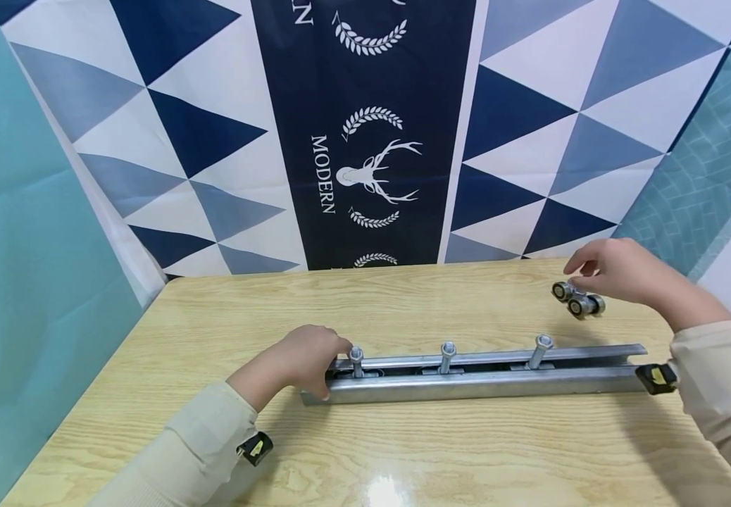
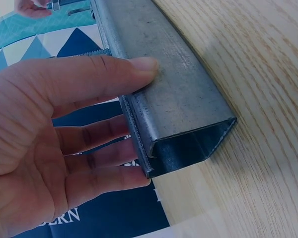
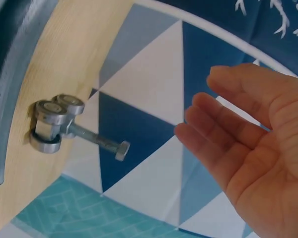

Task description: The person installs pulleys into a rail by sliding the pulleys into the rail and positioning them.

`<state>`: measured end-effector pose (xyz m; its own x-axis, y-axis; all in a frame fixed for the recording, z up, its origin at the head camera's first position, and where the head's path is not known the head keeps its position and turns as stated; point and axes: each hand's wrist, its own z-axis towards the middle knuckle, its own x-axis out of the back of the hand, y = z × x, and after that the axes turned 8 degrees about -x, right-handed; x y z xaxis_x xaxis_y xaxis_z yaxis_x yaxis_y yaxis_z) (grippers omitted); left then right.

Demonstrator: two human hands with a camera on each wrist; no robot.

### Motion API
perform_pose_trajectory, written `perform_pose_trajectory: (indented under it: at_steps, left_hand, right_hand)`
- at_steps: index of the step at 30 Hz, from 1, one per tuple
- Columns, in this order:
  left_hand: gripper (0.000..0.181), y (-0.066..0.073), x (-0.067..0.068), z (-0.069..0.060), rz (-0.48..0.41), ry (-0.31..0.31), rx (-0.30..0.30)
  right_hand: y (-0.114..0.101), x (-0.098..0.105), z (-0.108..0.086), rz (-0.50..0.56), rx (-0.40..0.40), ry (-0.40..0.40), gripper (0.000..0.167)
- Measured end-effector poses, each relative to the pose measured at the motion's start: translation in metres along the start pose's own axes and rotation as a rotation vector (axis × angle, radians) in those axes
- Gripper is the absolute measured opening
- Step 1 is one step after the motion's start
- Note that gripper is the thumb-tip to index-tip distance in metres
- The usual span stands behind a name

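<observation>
My left hand [image 1: 307,358] grips the left end of a long steel C-shaped rail [image 1: 479,386] lying on the table, slot upward. In the left wrist view, the thumb presses one side of the rail [image 2: 164,84] and the fingers reach round the slotted side. Three upright bolts, among them the middle bolt [image 1: 447,358], stick out of the slot. Beyond the rail's right part sits a loose roller trolley [image 1: 584,305] with metal wheels and a bolt. My right hand [image 1: 625,273] hovers by it; the right wrist view shows the fingers [image 3: 208,134] relaxed and apart from the trolley's bolt [image 3: 102,141].
The wood-grain table [image 1: 403,451] ends at a patterned curtain [image 1: 372,141] behind. Teal cloth [image 1: 23,246] hangs along the left side. A small black device [image 1: 655,378] on the right wrist is close to the rail's right end.
</observation>
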<state>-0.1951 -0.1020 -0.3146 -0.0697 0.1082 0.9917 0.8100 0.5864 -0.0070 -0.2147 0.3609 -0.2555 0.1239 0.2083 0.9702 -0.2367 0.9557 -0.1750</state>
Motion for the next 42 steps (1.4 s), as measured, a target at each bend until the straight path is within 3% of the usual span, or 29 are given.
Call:
perform_pose_trajectory:
  at_steps: [8,18,25,35,42]
  left_hand:
    - [0.060,0.001,0.000,0.000,-0.004,0.007,-0.008]
    - [0.060,0.000,0.000,0.002,-0.003,0.008,-0.002]
    - [0.060,0.000,0.001,0.001,-0.008,0.011,-0.001]
    - [0.059,0.001,0.002,0.002,-0.010,0.014,-0.015]
    - [0.058,0.001,0.002,0.004,-0.010,0.020,-0.019]
  right_hand:
    - [0.022,-0.004,0.013,0.025,-0.095,0.009,0.018]
    - [0.045,-0.009,0.016,0.074,-0.236,0.041,0.027]
    - [0.056,-0.012,0.023,0.039,-0.250,0.076,0.033]
    - [0.068,-0.017,0.026,0.077,-0.352,-0.047,0.038]
    - [0.071,-0.022,0.026,0.078,-0.349,-0.019,0.031]
